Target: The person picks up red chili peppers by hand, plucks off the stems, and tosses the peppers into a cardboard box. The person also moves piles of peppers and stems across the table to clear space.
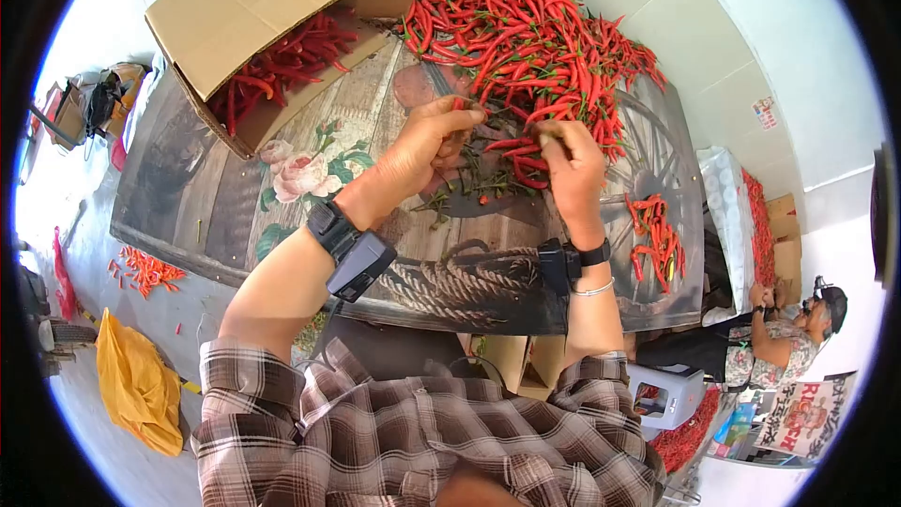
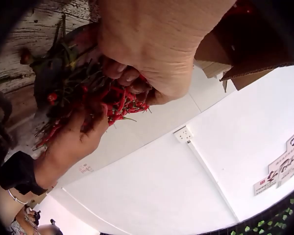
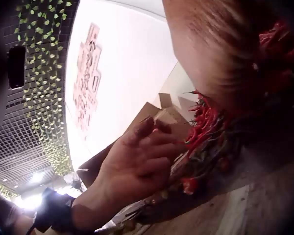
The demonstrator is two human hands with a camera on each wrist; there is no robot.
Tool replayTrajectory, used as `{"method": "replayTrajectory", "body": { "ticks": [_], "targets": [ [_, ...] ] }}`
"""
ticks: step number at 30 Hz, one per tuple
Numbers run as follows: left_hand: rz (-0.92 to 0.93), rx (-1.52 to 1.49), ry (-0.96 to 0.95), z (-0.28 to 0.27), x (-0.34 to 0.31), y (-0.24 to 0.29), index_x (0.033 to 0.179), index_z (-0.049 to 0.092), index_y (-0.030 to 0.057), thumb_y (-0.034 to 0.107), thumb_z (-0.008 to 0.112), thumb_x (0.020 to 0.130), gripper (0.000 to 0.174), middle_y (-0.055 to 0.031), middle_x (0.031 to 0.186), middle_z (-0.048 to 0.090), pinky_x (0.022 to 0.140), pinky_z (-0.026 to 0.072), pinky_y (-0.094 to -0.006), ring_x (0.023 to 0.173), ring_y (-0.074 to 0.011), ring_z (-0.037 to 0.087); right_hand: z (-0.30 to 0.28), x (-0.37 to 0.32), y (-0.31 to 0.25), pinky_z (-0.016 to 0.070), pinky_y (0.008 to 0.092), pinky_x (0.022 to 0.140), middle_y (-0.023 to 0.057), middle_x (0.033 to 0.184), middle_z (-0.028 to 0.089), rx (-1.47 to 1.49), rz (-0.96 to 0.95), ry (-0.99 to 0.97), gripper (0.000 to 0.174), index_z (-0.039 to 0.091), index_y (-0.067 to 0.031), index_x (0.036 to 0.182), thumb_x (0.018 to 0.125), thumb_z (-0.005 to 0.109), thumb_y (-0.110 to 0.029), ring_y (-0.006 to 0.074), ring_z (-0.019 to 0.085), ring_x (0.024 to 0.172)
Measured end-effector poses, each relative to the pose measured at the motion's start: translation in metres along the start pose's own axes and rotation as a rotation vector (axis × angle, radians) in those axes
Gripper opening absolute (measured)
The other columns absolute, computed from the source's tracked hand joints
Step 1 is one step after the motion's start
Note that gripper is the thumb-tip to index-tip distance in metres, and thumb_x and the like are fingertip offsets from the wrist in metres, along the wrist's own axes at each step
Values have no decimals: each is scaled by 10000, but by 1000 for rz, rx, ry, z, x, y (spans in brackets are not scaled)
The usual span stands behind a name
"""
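Observation:
My left hand (image 1: 434, 139) is over the middle of the table, fingers curled, pinching a red chili pepper (image 1: 459, 104) between thumb and forefinger. To its right, my right hand (image 1: 575, 169) reaches down at the near edge of a big heap of red chilies (image 1: 511, 23). Its thumb and fingers bend in close to the peppers there; I cannot tell whether they grip one. Between the hands lie loose green stems (image 1: 474, 183) and a few chilies. In the right wrist view, the left hand (image 3: 137, 164) shows curled fingers beside the pile.
A tipped cardboard box (image 1: 272, 0) holding chilies stands at the back left. A small group of chilies (image 1: 659, 242) lies on the table's right side. Orange-red pieces (image 1: 145, 270) are on the floor at left, near a yellow bag (image 1: 138, 385). Another person (image 1: 779, 343) is at far right.

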State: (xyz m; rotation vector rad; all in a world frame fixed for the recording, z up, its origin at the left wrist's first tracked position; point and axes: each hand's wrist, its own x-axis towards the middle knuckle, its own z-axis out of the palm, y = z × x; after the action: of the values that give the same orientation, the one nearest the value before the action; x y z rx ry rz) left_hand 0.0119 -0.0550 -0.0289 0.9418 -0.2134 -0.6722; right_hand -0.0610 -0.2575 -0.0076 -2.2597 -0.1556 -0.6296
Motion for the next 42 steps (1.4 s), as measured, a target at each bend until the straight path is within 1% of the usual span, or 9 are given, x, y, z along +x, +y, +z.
{"method": "replayTrajectory", "body": {
  "ticks": [2,7,11,14,18,21,27,35,42],
  "targets": [
    [7,50,-38,3,-1,-1,956,582,88,183,618,863,138,76,604,396,445,248,-191,466,-16,300,-5,-3,-9,410,187,536,-9,801,596,322,214,109,119,619,0,965,895,590,-91,40,546,639],
    [189,341,-142,15,-6,-5,1043,621,65,212,682,838,259,87,655,455,479,282,-183,537,-10,377,6,-9,-29,400,181,488,0,731,588,570,327,24,130,617,-12,947,899,604,-133,48,534,568],
    [142,566,-212,16,-10,-7,852,649,58,306,697,835,253,87,648,440,513,317,-210,593,-18,394,11,-13,-31,401,213,490,-2,648,560,593,363,-102,117,601,-18,886,881,627,-132,54,539,577],
    [82,643,-186,15,-9,-11,829,636,50,300,678,852,255,88,639,434,514,312,-212,592,-15,386,14,-11,-29,444,344,561,117,686,566,-110,-182,62,64,586,-1,845,823,613,-54,250,585,620],
    [47,507,-196,16,-10,-14,819,618,57,282,611,888,236,73,632,454,476,300,-214,564,-31,406,-15,1,-10,463,365,637,141,757,572,-295,-173,253,48,590,-4,859,814,574,-9,311,579,689],
    [-12,225,-158,9,-4,-10,863,597,62,286,524,919,242,36,643,494,438,303,-223,538,-67,443,-28,6,2,426,370,820,145,1019,564,-509,-218,221,224,622,-5,964,756,558,47,315,527,961],
    [-62,-126,-89,7,-1,-8,977,551,60,291,442,931,259,-29,733,541,405,308,-235,545,-126,474,-5,15,8,416,391,847,145,1084,553,-634,-196,105,283,628,-28,998,732,567,46,332,496,969],
    [-65,-100,-29,8,-2,-2,1071,522,76,181,597,865,243,16,728,492,421,294,-204,566,-74,437,-9,5,-13,476,343,783,143,953,631,-162,-89,142,186,616,10,991,808,611,-18,306,610,849],
    [38,57,-149,6,-3,-7,1000,571,83,144,660,849,185,50,693,479,435,295,-198,549,-43,418,24,-12,-40,468,263,660,92,862,640,301,136,-103,299,478,9,1124,844,581,19,114,592,749]
  ]
}}
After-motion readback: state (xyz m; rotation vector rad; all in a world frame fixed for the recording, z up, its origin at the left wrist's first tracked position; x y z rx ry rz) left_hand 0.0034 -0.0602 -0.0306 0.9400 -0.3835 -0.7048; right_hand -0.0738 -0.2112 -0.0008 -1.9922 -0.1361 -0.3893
